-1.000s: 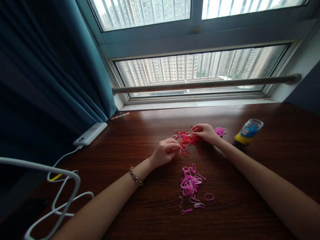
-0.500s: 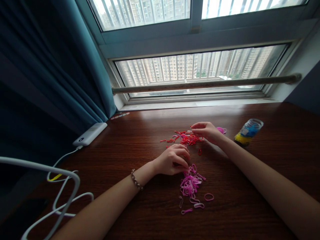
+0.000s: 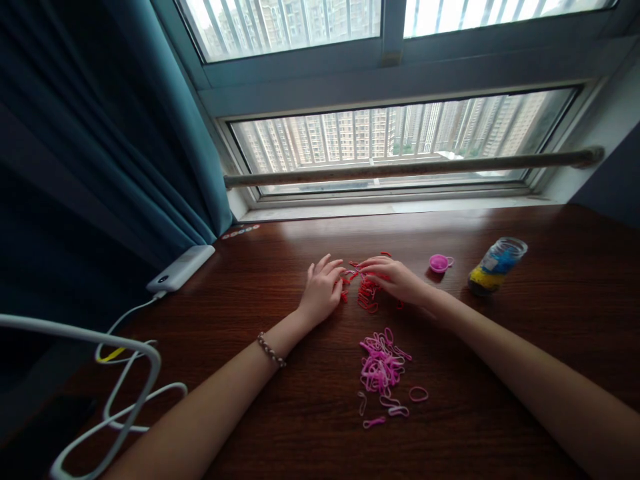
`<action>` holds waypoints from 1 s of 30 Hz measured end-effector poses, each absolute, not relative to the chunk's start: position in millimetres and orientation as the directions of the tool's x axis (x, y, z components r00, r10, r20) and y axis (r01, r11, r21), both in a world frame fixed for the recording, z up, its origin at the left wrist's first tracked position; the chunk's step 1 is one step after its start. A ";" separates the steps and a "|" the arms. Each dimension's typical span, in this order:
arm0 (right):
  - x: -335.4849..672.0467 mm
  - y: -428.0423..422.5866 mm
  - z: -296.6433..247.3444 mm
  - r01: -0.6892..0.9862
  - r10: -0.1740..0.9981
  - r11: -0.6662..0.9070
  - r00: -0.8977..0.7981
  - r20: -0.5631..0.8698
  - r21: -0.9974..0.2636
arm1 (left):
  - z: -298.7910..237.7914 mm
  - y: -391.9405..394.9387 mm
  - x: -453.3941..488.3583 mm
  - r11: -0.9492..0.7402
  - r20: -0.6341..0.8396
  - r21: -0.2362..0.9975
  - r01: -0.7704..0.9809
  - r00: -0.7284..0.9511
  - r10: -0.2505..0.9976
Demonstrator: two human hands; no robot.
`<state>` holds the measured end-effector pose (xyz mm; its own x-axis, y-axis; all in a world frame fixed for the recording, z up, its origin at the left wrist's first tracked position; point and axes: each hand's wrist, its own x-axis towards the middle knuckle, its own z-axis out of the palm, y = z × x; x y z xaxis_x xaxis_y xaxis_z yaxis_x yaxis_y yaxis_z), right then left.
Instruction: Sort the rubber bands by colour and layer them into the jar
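Head cam: our L hand [image 3: 321, 288] has moved off the pink bands [image 3: 381, 365], fingers spread by the red bands [image 3: 369, 295]; R hand [image 3: 393, 277] bends over them, grip can't tell; both now work the reds, mid-bench [image 3: 250, 300]; pinks untouched nearer us.

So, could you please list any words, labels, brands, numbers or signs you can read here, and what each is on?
No text can be read.
Glass jar: pale patch, too blurred to read.
White device: dark oval mark, too small.
Round marks near the curtain: too small.
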<state>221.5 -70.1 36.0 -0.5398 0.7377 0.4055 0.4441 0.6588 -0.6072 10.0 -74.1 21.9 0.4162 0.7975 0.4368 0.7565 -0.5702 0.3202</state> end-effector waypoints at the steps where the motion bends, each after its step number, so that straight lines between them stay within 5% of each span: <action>1: 219.7 -69.8 31.3 0.518 0.723 0.687 -0.554 0.412 -0.509 | 19.2 -72.0 9.6 -0.546 0.386 0.313 0.778 0.421 0.821; 4: 219.1 -70.7 22.0 0.670 0.743 0.668 -0.575 0.344 -0.323 | 15.6 -69.9 10.0 -0.536 0.292 0.302 0.789 0.459 0.839; 7: 221.0 -71.7 20.1 0.705 0.755 0.652 -0.571 0.323 -0.278 | 16.9 -71.2 10.9 -0.562 0.297 0.297 0.772 0.485 0.823; 16: 228.0 -54.5 23.8 0.568 0.777 0.623 -0.372 0.507 -0.538 | 16.1 -71.5 10.5 -0.613 0.254 0.303 0.729 0.559 0.790; 25: 214.8 -75.1 19.4 0.700 0.750 0.655 -0.556 0.360 -0.285 | 19.3 -70.1 9.9 -0.606 0.507 0.414 0.679 0.380 0.774; 30: 215.8 -68.0 17.4 0.651 0.796 0.600 -0.427 0.430 -0.465 | 22.7 -72.2 7.5 -0.673 0.574 0.455 0.582 0.386 0.722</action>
<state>215.8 -68.0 17.4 -0.4265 0.7956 0.4301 0.6505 0.6003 -0.4653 7.5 -72.2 22.7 0.3863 0.7221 0.5738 0.5824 -0.6734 0.4554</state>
